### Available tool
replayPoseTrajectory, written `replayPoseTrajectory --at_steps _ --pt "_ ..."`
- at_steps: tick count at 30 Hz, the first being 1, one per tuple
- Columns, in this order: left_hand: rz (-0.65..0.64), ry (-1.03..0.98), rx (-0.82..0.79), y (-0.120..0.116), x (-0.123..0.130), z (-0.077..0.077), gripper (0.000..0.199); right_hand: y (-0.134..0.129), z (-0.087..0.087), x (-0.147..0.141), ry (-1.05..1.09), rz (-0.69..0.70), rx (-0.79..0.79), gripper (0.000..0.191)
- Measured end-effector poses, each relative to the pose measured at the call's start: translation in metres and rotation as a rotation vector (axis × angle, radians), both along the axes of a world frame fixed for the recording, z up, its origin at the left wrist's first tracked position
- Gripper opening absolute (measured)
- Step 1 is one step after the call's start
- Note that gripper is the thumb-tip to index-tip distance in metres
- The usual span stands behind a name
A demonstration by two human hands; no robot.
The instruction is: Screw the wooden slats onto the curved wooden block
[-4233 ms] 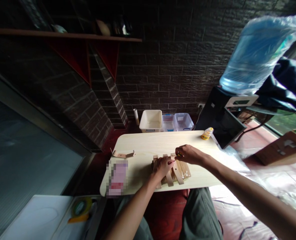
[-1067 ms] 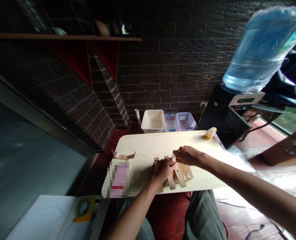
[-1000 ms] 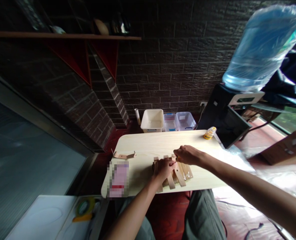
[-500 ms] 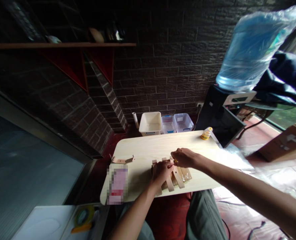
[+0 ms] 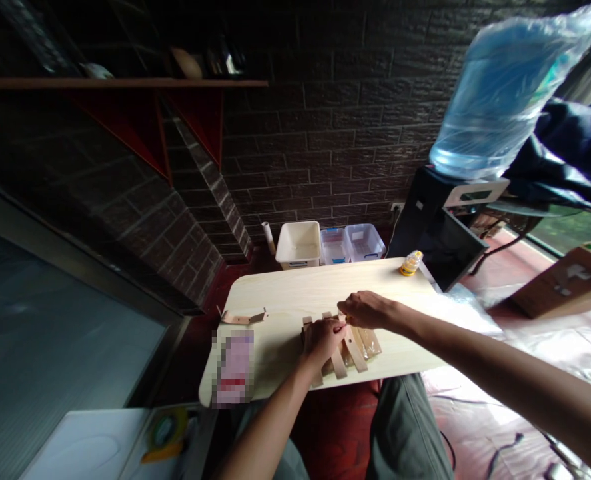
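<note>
Several flat wooden strips (image 5: 356,353) lie side by side across a brown, plastic-wrapped block (image 5: 372,341) near the table's front edge. My left hand (image 5: 325,339) rests over the strips at the left, its fingers pinched at something too small to make out. Right beside it, my right hand (image 5: 362,309) is closed around a small item with a bit of yellow showing, mostly hidden by the fingers. The fingertips of both hands nearly meet above the strips.
On the pale table (image 5: 285,293) are a bent wooden piece (image 5: 242,319), a blurred-out pink item (image 5: 236,367) and a yellow-and-clear bottle (image 5: 411,263). Behind stand a cream bin (image 5: 299,244), clear boxes (image 5: 364,243) and a water dispenser (image 5: 428,213).
The view has shifted slightly. Both hands keep nearly the same place over the strips, with the right hand's grip turned a little.
</note>
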State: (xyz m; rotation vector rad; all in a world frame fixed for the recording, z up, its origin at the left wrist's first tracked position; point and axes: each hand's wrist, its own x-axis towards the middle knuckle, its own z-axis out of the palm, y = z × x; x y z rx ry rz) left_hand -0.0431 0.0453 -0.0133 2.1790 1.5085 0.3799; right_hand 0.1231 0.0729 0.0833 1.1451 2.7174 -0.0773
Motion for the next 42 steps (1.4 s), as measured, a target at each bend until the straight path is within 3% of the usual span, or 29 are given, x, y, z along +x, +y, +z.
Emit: replayPoseTrajectory --at_steps 14,19,25,33,42 --pt "0.019 0.005 -0.033 0.001 0.001 0.001 0.030 0.006 -0.011 0.003 -0.033 -0.105 -0.008 0.028" --pt "0.011 -0.004 -0.005 -0.001 0.000 0.002 0.033 -0.001 0.002 -0.002 -0.029 -0.099 -0.012 0.027" --pt "0.044 -0.014 -0.028 -0.003 0.004 0.002 0.030 -0.004 0.019 -0.003 -0.049 0.021 -0.005 0.020" --pt "0.022 -0.013 -0.032 -0.001 0.001 0.003 0.031 -0.001 0.002 0.003 -0.032 0.043 0.033 0.021" --pt "0.038 0.015 -0.042 0.000 0.002 0.002 0.031 0.002 0.002 0.005 -0.024 -0.008 -0.018 0.024"
